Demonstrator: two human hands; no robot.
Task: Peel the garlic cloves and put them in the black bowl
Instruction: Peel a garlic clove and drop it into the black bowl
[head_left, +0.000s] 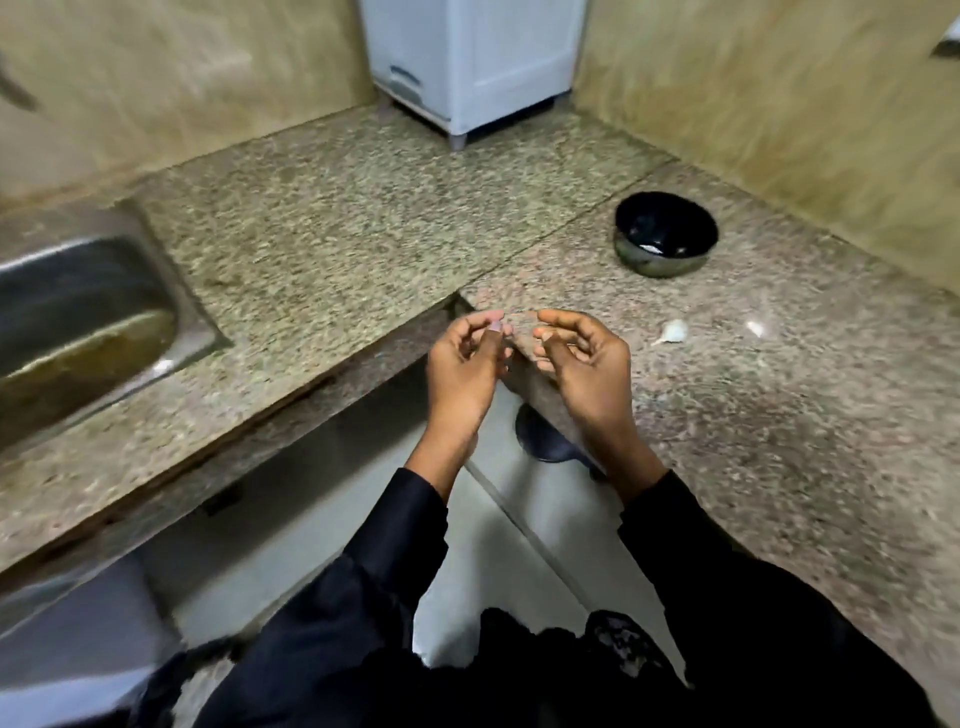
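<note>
My left hand and my right hand are raised close together over the inner corner of the granite counter. Their curled fingertips meet on a small garlic clove, mostly hidden between them. A thin pale strip of peel stretches between the two index fingertips. Another unpeeled garlic clove lies on the counter to the right of my right hand. The black bowl stands farther back on the right, with something small and white inside it.
A small white scrap lies right of the loose clove. A steel sink is set into the counter on the left. A white appliance stands in the back corner. Tiled walls close off the back and right.
</note>
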